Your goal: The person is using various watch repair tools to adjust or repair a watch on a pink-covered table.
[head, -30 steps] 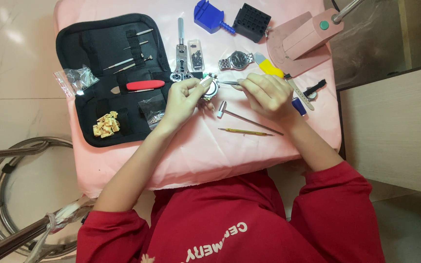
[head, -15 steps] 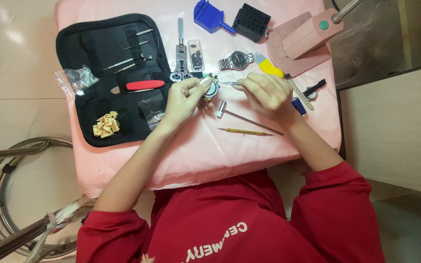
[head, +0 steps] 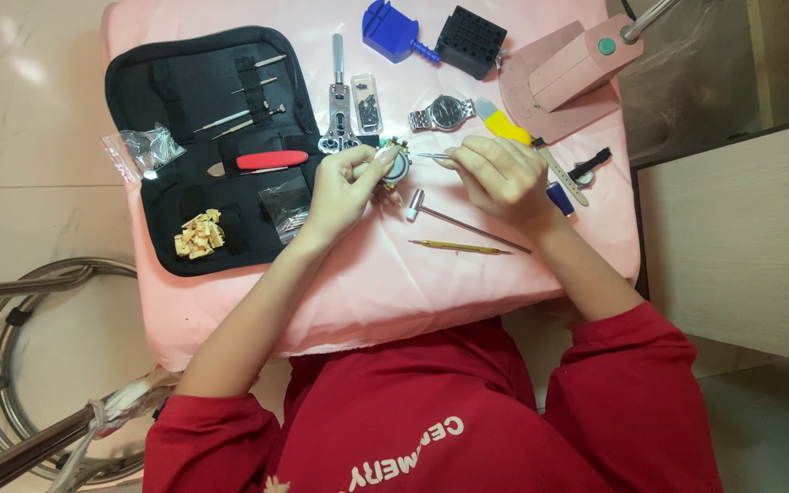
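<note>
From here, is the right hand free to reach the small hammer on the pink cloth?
Probably not at once: the right hand holds a thin pointed tool, though the small hammer lies uncovered just below it.

Clear plastic bags (head: 136,151), perhaps three, on case (head: 184,73).

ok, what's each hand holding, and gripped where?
Left hand: small round watch case, pinched at its edge by fingertips. Right hand: thin metal tool, held at its rear end.
</note>
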